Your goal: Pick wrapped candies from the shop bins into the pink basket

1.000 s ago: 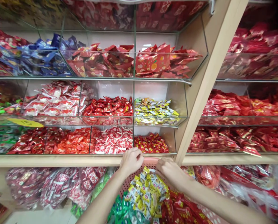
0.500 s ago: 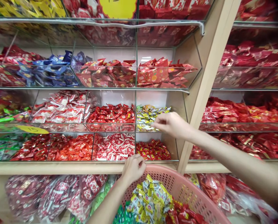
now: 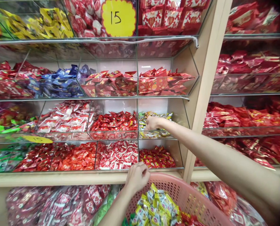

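My right hand [image 3: 153, 123] reaches into the small bin of yellow-and-white wrapped candies [image 3: 164, 116]. Its fingers curl downward among the wrappers; what they hold, if anything, is hidden. Below, my left hand [image 3: 137, 177] is closed at the left rim of a pink perforated plastic basket [image 3: 192, 197], just in front of the lowest shelf's edge. Inside the basket lies a heap of yellow-and-white wrapped candies [image 3: 155, 208]. Red wrapped candies [image 3: 189, 218] are beside the heap, and a little green shows at its left.
Clear dividers part the bins. Red candies [image 3: 117, 122] fill the bin to the left, and more red ones [image 3: 156, 157] lie below. A wooden upright [image 3: 207, 78] stands at the right. Bagged sweets [image 3: 60, 204] sit beneath the shelf. A yellow sign [image 3: 118, 18] reads 15.
My right hand has moved left and down into the bin of yellow-and-white candies. My left hand stays by the basket rim. The whole view has tilted up slightly.
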Available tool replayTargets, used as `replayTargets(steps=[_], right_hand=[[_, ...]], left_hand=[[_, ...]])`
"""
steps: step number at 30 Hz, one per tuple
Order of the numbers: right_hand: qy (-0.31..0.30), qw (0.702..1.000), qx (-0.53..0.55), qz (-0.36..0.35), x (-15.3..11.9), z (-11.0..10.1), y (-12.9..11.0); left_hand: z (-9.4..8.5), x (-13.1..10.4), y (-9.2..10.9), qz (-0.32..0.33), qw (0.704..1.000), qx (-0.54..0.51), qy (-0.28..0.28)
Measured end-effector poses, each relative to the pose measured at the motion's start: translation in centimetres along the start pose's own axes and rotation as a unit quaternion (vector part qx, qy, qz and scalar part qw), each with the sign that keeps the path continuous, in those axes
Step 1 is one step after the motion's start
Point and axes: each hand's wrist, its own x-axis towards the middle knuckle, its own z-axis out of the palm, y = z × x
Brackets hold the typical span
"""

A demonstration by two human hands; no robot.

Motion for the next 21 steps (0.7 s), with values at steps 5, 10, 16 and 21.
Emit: replayTargets(steps=[5, 10, 16, 21], right_hand=[[-0.005, 1.0, -0.004, 0.008, 0.2, 0.3, -0.2], [0.01, 1.0, -0.006, 0.015, 0.0, 0.3, -0.1], [0.059, 0.997, -0.002, 0.04, -0.9, -0.1, 0.6], [0.127, 0.99, 0.03, 0.056, -1.4, -0.1, 2.8]], left_hand=[[0.0, 0.0, 0.0, -0.001, 1.0, -0.004, -0.003], [-0.1, 0.0, 0.0, -0.001, 1.0, -0.005, -0.005], [-0.2, 0.0, 0.1, 0.003, 1.0, 0.002, -0.008], [-0.2, 0.1, 0.1, 0.005, 1.0, 0.008, -0.003]])
